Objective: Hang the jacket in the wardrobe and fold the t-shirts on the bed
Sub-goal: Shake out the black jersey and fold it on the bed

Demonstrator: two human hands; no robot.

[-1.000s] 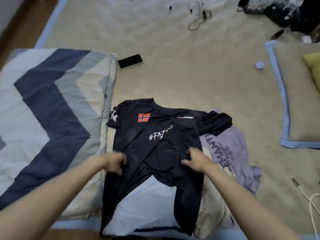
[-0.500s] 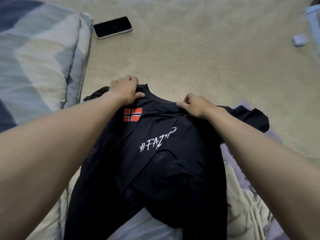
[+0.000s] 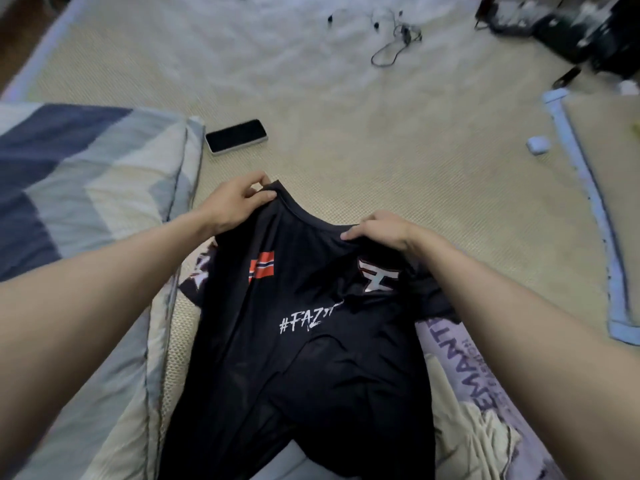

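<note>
A black t-shirt [image 3: 311,368] with a red flag patch and white "#FAZ" lettering lies front-up on the bed, its collar pointing away from me. My left hand [image 3: 235,202] pinches the left shoulder near the collar. My right hand [image 3: 384,230] grips the right shoulder, bunching the cloth above a white logo. Under the shirt's right side lies a lilac t-shirt [image 3: 460,362] with dark lettering, and a cream garment [image 3: 485,441] beside it. No jacket or wardrobe is in view.
A folded blue, grey and cream zigzag quilt [image 3: 79,188] lies to the left. A phone [image 3: 236,136] rests beyond the shirt. Cables [image 3: 394,43] and dark clutter [image 3: 568,26] sit at the far side; a blue-edged pillow [image 3: 609,188] and small white case [image 3: 538,145] are right.
Both hands went from the shirt's middle up to its shoulders and now lift the collar end slightly. The right side has opened, showing a white logo. The view has pulled back.
</note>
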